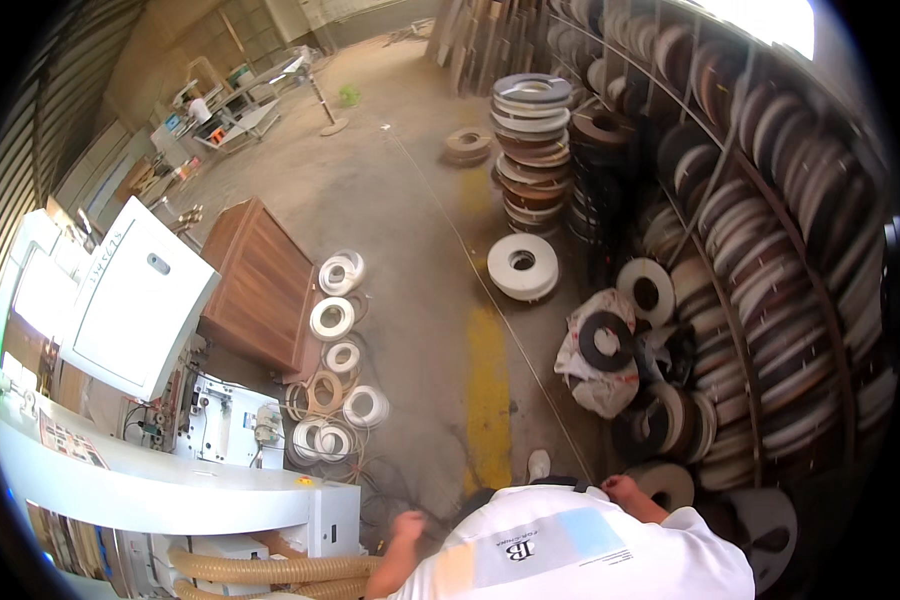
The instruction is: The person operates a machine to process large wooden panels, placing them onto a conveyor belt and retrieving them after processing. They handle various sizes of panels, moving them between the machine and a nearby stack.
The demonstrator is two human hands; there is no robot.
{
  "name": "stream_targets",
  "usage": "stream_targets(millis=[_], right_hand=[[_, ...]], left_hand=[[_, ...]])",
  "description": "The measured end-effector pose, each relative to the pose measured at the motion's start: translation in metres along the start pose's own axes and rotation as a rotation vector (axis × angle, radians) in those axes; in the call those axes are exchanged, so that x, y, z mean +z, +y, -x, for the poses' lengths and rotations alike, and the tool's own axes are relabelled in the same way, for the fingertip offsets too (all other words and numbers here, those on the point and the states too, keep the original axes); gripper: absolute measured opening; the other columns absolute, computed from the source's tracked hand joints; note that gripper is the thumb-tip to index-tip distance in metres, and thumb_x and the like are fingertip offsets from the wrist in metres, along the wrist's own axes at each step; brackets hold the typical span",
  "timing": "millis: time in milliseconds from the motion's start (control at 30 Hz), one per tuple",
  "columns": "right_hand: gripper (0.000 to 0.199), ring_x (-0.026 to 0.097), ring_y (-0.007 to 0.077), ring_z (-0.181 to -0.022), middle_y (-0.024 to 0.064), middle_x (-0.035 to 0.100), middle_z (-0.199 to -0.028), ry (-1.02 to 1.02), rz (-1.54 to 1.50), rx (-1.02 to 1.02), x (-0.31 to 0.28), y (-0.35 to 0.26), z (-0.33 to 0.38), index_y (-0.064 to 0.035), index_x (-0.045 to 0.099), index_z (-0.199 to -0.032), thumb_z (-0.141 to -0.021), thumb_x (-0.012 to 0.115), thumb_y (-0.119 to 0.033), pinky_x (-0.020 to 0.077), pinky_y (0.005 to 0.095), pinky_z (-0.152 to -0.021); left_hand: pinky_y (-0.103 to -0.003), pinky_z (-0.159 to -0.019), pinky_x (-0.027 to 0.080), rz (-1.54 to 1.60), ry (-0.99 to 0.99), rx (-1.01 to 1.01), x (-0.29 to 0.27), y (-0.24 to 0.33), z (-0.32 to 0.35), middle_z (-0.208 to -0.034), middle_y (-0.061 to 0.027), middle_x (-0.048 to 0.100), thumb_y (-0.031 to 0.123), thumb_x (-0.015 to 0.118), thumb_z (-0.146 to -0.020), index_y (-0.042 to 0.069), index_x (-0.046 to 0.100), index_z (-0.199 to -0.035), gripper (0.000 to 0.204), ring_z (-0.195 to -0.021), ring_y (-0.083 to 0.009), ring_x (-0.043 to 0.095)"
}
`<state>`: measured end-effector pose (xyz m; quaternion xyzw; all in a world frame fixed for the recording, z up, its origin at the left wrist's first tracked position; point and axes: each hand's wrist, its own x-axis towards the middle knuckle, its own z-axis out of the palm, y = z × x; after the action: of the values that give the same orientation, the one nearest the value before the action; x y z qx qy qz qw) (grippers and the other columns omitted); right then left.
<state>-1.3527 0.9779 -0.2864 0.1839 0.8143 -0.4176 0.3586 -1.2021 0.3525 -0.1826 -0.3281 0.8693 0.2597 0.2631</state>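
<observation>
Hands hang empty at the person's sides: left hand (407, 525) loosely curled near the white machine (170, 490), right hand (620, 489) curled just above a pale tape roll (667, 482). Judging so, walking comes before any pickup; next, a reach downward.

Single head-worn fisheye view, looking steeply down from standing height.

Camera faces forward over the wearer's white printed shirt (580, 555) at bottom centre; dusty concrete floor (410, 210) runs to the upper frame, far off. White machine housing (140, 300) fills lower left, curved metal rack of tape rolls (770, 250) the right. Edges bend toward the dark rim.
</observation>
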Motion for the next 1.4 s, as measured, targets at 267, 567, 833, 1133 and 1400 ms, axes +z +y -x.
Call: stream_targets(millis=[267,567,833,1133,1400], right_hand=[[0.027,0.063,0.0126,-0.062,0.0029,0.069,-0.071,0.084,0.089,-0.226,-0.130,-0.424,-0.167,-0.0052,0.075,-0.084,-0.086,0.076,-0.032,0.0513,0.0301,-0.061],[0.025,0.071,0.0168,-0.081,0.0085,0.075,-0.096,-0.313,0.296,-0.208,-0.074,-0.618,-0.295,-0.0044,0.076,-0.107,-0.092,0.069,-0.023,0.0591,0.0331,-0.072],[0.027,0.070,0.0226,-0.092,0.0096,0.074,-0.097,-0.054,0.214,-0.081,-0.058,-0.777,-0.378,-0.0008,0.075,-0.104,-0.089,0.068,-0.022,0.0560,0.0348,-0.082],[0.021,0.071,0.0260,-0.097,0.0112,0.075,-0.100,-0.252,0.566,-0.210,-0.015,-0.980,-0.655,-0.0105,0.076,-0.097,-0.084,0.069,-0.026,0.0571,0.0379,-0.080],[0.016,0.069,0.0129,-0.073,-0.0001,0.072,-0.088,-0.355,1.268,-0.740,0.022,-1.331,-0.923,-0.0123,0.073,-0.098,-0.086,0.068,-0.021,0.0538,0.0300,-0.061]], left_hand=[[-0.036,-0.054,0.050,0.808,0.160,-0.346,-0.085,0.007,-0.064,-0.074,-0.0063,0.069,0.030,0.061,-0.098,0.006,0.073,-0.096,0.027,-0.061,-0.0166,0.063],[-0.042,-0.066,0.051,0.544,-0.119,-0.167,-0.150,0.080,-0.315,-0.082,-0.0127,0.069,0.032,0.060,-0.095,0.005,0.070,-0.091,0.029,-0.074,-0.0265,0.066],[-0.040,-0.086,0.053,0.503,-0.018,0.226,-0.435,0.324,-0.594,-0.104,-0.0101,0.074,0.038,0.059,-0.098,0.013,0.070,-0.117,0.033,-0.096,-0.0267,0.070],[-0.035,-0.084,0.054,0.623,0.046,0.198,-0.565,0.376,-0.784,-0.099,-0.0065,0.074,0.032,0.061,-0.100,0.010,0.070,-0.116,0.028,-0.089,-0.0181,0.070],[-0.040,-0.084,0.055,0.718,0.007,-0.188,-0.614,0.316,-0.873,-0.097,-0.0106,0.074,0.031,0.061,-0.096,0.010,0.073,-0.109,0.027,-0.093,-0.0237,0.070]])
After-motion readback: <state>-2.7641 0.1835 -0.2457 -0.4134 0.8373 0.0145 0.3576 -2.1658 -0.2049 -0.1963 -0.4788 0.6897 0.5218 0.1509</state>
